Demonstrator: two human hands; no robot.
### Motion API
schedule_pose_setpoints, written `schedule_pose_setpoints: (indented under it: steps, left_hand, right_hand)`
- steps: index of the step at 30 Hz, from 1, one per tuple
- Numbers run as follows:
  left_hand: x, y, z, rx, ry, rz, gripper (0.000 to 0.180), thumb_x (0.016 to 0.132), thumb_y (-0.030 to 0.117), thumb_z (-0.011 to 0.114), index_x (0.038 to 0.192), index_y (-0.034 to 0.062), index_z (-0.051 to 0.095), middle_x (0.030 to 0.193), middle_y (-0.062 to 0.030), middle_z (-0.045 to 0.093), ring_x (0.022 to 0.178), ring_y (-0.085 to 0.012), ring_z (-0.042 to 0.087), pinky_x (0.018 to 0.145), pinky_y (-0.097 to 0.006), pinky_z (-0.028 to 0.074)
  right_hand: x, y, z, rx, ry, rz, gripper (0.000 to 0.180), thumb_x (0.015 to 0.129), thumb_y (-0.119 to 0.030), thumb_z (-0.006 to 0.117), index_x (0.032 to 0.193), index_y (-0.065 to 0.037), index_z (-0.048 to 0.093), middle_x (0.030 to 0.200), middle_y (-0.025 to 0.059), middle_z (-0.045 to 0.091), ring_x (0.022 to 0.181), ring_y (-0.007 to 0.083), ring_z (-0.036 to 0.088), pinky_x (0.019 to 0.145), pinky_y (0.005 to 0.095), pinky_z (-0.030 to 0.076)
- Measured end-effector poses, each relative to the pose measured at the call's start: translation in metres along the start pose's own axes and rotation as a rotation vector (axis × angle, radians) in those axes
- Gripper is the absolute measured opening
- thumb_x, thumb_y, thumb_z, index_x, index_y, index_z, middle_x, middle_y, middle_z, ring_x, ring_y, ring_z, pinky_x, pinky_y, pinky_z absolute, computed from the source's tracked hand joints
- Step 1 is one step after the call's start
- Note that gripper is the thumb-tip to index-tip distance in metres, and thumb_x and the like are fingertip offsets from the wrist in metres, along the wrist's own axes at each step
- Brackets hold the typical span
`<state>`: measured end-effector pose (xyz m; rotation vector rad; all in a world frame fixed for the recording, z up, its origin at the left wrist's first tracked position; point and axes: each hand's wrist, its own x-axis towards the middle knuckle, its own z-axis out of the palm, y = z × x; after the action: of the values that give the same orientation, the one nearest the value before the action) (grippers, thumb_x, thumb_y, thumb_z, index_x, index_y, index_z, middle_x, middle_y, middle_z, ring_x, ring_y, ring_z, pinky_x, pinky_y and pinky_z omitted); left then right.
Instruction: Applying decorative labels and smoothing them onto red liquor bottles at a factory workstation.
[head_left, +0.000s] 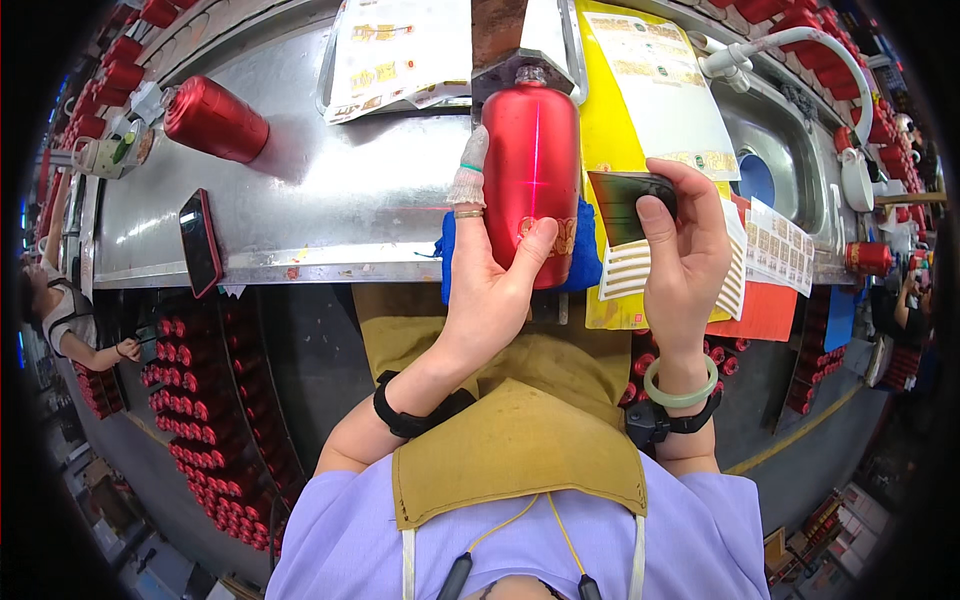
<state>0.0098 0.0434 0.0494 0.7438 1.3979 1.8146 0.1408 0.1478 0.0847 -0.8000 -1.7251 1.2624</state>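
The left hand (488,285) grasps a red bottle (530,160) near its base. Beside it, the right hand (690,255) pinches a dark scraper (620,212).

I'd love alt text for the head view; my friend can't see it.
A person's left hand holds a glossy red bottle over a blue cloth at the edge of a metal counter, while the right hand holds a dark flat piece beside it. To the left are a second red bottle and a phone; to the right, printed sheets.
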Motion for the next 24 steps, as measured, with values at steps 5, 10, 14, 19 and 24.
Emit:
schedule_pose_setpoints:
  steps: [5, 10, 14, 19, 24]
  left_hand:
    - [0.000, 0.002, -0.004, -0.034, -0.075, -0.052, 0.076, 0.105, 0.007, 0.057, 0.165, 0.0049, 0.011, 0.162, -0.0143, 0.034, 0.144, -0.0231, 0.042, 0.119, -0.039, 0.037]
    - [0.001, 0.006, -0.006, -0.056, -0.054, -0.013, 0.075, 0.105, 0.006, 0.054, 0.166, 0.0055, 0.009, 0.170, -0.0138, 0.019, 0.153, -0.0239, 0.029, 0.124, -0.040, 0.028]
    - [0.001, 0.002, -0.015, -0.053, -0.097, -0.004, 0.076, 0.105, 0.004, 0.053, 0.166, 0.0065, 0.006, 0.171, -0.0128, 0.018, 0.154, -0.0232, 0.027, 0.125, -0.039, 0.026]
    - [0.000, -0.014, -0.041, 0.504, -0.143, 0.420, 0.067, 0.093, 0.011, 0.073, 0.154, 0.0065, 0.047, 0.164, -0.0237, 0.031, 0.148, -0.0360, 0.038, 0.120, -0.046, 0.034]
    - [-0.011, -0.025, -0.046, 0.921, -0.138, 0.593, 0.073, 0.072, 0.015, 0.091, 0.140, 0.0130, 0.066, 0.158, -0.0284, 0.039, 0.137, -0.0484, 0.049, 0.111, -0.049, 0.045]
  right_hand:
    - [0.003, 0.002, 0.001, 0.019, 0.004, 0.008, 0.025, 0.101, -0.002, 0.065, 0.125, 0.002, 0.061, 0.108, 0.0046, 0.065, 0.100, 0.0097, 0.061, 0.090, 0.0242, 0.049]
    - [0.003, 0.001, 0.003, 0.002, -0.006, -0.006, 0.024, 0.101, -0.001, 0.065, 0.124, 0.002, 0.062, 0.106, 0.0048, 0.066, 0.097, 0.0103, 0.063, 0.087, 0.0246, 0.050]
    - [0.008, 0.004, 0.003, -0.054, -0.013, -0.107, 0.022, 0.099, -0.001, 0.067, 0.120, 0.001, 0.064, 0.102, 0.0058, 0.068, 0.093, 0.0115, 0.064, 0.084, 0.0254, 0.051]
    - [0.015, -0.003, 0.000, -0.200, 0.024, -0.258, 0.019, 0.095, 0.000, 0.070, 0.114, 0.001, 0.067, 0.097, 0.0071, 0.069, 0.088, 0.0143, 0.066, 0.081, 0.0263, 0.051]
    - [0.018, -0.002, -0.002, -0.270, 0.046, -0.323, 0.021, 0.093, 0.004, 0.070, 0.113, 0.001, 0.068, 0.097, 0.0082, 0.069, 0.088, 0.0170, 0.067, 0.081, 0.0277, 0.052]
